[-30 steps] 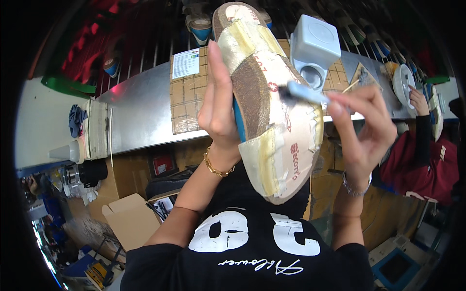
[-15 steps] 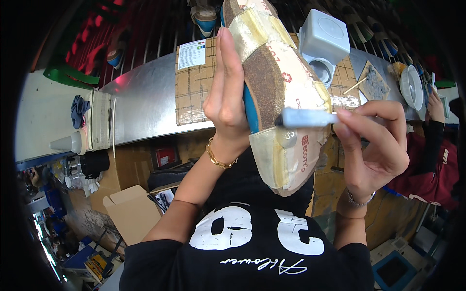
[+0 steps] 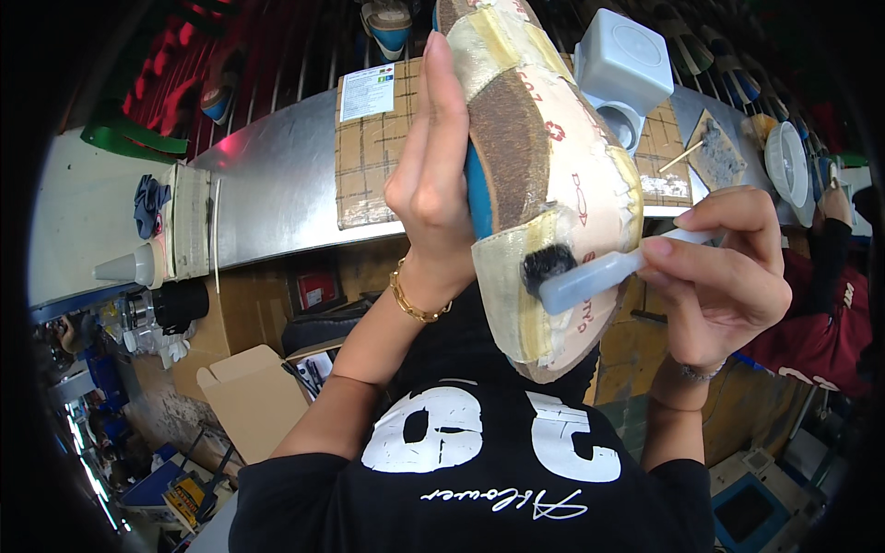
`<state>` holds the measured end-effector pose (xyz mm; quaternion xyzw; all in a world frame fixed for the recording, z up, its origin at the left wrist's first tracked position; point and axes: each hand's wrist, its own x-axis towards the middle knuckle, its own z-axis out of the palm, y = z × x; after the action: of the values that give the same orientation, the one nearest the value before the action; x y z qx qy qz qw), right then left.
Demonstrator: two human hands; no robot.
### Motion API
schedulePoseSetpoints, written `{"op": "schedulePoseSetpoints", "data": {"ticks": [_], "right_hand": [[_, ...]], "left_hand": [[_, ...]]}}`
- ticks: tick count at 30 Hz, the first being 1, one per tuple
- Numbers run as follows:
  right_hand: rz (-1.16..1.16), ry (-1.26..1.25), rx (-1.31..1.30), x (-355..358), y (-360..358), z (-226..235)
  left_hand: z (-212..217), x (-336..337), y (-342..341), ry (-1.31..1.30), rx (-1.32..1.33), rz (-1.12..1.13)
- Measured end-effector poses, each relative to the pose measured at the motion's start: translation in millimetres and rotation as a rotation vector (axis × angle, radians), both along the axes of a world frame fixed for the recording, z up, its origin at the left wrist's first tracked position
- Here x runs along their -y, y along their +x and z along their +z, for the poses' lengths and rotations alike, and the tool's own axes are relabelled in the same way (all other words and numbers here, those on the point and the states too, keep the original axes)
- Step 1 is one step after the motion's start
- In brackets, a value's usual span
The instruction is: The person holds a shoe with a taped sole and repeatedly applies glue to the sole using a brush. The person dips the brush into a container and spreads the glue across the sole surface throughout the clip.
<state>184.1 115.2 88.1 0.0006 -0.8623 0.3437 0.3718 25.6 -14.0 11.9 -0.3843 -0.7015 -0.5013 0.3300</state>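
Note:
An unfinished shoe (image 3: 585, 157) is held up before me, its underside showing. That side has a pale insole board with red print, brown fabric and yellowish taped edges; blue shows along its left side. My left hand (image 3: 433, 175) supports it from the left, fingers stretched along the side and the thumb hidden behind. Between thumb and fingers of my right hand (image 3: 728, 276) is the whitish handle of a brush (image 3: 590, 281). Its black bristles rest on the taped edge at the near end of the shoe.
On the metal bench (image 3: 277, 175) lies a cardboard sheet (image 3: 364, 184) with a white plastic container (image 3: 627, 64) on it. Further right are a stained board (image 3: 717, 152) with a stick and a white bowl (image 3: 785, 166). A rack holds more shoes (image 3: 387, 37). A co-worker's sleeve (image 3: 820, 332) shows at right.
The brush has moved nearer to me, from the brown fabric's edge to the taped near end, and its handle has tilted. The shoe has shifted slightly to the right.

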Motion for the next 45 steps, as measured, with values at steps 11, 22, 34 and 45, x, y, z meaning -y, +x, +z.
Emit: {"op": "schedulePoseSetpoints", "data": {"ticks": [11,22,34,45], "right_hand": [[0.102,0.065,0.006,2.3,3.4,1.2],[-0.012,-0.111,0.04,0.0,-20.9,-1.2],[-0.223,-0.003,0.075,27.9,8.3,-3.1],[0.12,-0.05,0.059,18.6,7.5,-3.3]], "left_hand": [[-6.1,2.4,0.2,0.094,0.137,-0.204],[-11.7,3.4,-2.5,0.061,0.382,-0.254],[-20.9,8.3,-21.5,-0.099,0.105,0.067],[-21.9,17.4,-22.5,-0.128,0.206,-0.045]]}}
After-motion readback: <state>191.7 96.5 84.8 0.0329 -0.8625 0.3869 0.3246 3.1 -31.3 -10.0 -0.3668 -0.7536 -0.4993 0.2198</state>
